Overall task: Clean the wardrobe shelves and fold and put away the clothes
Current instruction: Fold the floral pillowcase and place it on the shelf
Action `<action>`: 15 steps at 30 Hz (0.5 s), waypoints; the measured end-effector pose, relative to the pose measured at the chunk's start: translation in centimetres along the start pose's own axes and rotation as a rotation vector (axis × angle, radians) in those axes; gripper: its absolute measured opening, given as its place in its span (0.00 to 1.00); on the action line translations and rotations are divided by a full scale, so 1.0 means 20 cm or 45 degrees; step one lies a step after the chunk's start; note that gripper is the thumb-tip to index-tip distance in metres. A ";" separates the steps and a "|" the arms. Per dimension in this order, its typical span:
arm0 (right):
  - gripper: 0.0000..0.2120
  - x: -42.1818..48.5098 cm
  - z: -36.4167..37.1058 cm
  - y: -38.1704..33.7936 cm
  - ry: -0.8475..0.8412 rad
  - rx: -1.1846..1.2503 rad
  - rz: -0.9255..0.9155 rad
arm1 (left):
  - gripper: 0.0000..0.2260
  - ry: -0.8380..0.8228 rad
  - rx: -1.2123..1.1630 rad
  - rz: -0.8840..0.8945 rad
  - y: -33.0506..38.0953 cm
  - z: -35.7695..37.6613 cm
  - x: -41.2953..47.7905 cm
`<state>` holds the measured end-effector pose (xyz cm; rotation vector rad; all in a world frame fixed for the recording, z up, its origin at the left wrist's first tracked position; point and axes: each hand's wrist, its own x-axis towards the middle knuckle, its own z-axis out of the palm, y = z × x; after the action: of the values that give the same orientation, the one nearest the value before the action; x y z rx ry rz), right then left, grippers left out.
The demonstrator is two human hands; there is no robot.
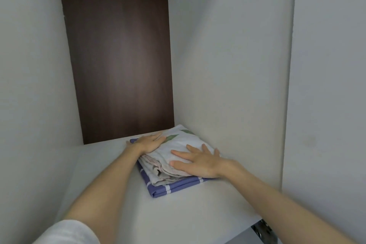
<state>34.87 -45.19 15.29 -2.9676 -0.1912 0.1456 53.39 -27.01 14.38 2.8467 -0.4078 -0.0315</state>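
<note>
White sleeve (67, 232) at bottom left, both bare forearms reaching onto the wardrobe shelf (111, 194). Left hand (149, 142) lies flat, fingers loose, on the far-left edge of the folded white leaf-print cloth (178, 140) — nothing clenched. Right hand (198, 161) is splayed palm-down on its near side, pressing, not grasping. White cloth sits atop a folded blue striped cloth (168, 187), stack tucked against the right wall (227, 85) — likely squaring and flattening it so it stays put.

Bare forearms and hands, with a white sleeve (67, 232) on the left arm.
</note>
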 end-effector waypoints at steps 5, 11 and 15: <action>0.31 0.01 0.03 0.00 0.032 -0.035 0.017 | 0.38 -0.001 0.138 -0.090 0.04 0.00 -0.06; 0.28 -0.06 0.00 -0.01 0.115 0.131 -0.010 | 0.27 -0.059 0.245 -0.222 0.20 -0.07 -0.18; 0.23 -0.21 -0.03 -0.02 0.142 0.142 -0.013 | 0.26 -0.148 0.105 -0.007 0.35 -0.04 -0.36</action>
<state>30.66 -45.45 16.40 -2.8531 -0.1780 -0.0101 44.72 -31.25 16.91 2.9367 -0.4350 -0.1857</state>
